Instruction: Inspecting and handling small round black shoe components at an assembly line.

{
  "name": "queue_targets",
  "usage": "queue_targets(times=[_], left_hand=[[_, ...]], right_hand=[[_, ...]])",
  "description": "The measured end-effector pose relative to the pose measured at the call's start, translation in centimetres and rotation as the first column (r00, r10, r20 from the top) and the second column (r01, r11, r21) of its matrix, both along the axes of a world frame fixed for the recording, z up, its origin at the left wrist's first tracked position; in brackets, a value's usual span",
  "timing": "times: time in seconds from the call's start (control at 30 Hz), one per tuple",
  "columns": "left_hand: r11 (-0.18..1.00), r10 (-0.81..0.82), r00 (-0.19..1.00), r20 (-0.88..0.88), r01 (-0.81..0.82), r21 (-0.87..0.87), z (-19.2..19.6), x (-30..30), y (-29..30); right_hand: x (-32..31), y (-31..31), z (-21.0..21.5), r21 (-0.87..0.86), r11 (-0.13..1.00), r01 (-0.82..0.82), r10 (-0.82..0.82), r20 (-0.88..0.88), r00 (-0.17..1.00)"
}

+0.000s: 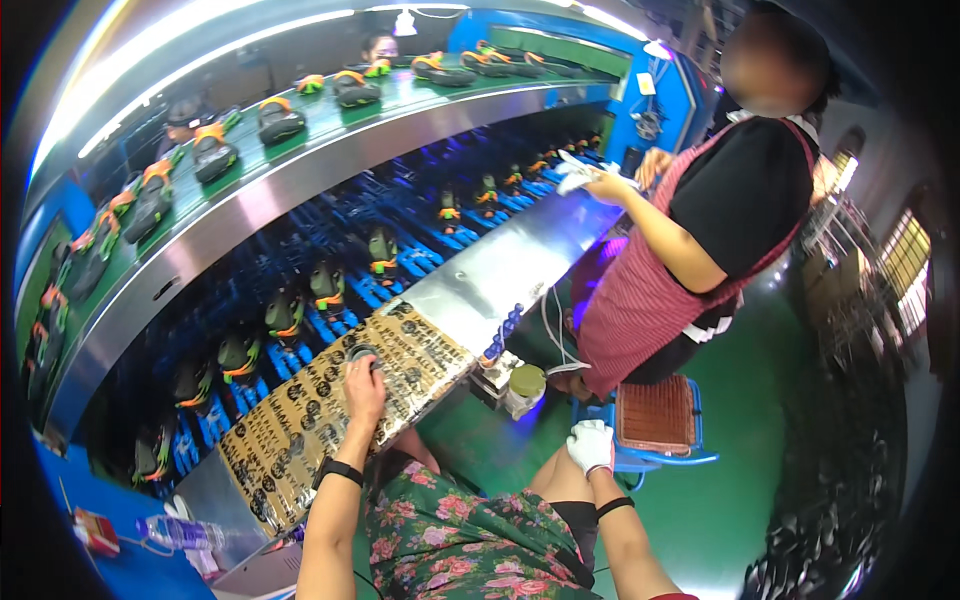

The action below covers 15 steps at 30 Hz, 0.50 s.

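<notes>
My bare left hand [365, 392] is closed around a small dark rounded object [362, 353], whose exact kind I cannot make out. It rests on a brown printed sheet covering [400, 340] that lies along the metal bench [490, 255]. A dark band circles my left wrist. Near my right knee, away from the bench, my right hand [590, 446] wears a white glove. Its fingers look curled in, with nothing visible in them.
Black sandals with orange straps [282, 122] stand on the green upper conveyor [240, 145]. More footwear [328, 285] stands on the blue lower racks. At right, a person in a red striped apron [640, 290] holds white gloves [578, 175]. A blue stool [655, 415] stands nearby; a bottle [180, 532] lies lower left.
</notes>
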State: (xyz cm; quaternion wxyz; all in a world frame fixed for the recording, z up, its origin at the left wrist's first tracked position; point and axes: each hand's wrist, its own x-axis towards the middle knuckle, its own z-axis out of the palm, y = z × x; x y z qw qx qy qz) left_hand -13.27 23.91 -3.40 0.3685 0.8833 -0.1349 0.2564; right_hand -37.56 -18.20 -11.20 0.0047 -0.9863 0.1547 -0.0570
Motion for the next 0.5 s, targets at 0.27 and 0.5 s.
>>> queue_targets(times=[0.27,0.5], left_hand=[[1.000,-0.023,1.000,0.019,0.023,0.006,0.6,0.3,0.1],[0.999,-0.036,0.999,0.024,0.036,-0.025,0.6,0.1,-0.3]], right_hand=[[-1.0,0.0,1.0,0.092,0.994,0.061,-0.057,-0.039,0.998],[2.1,1.7,0.5,-0.001,1.000,-0.003,0.003,-0.079,0.997]])
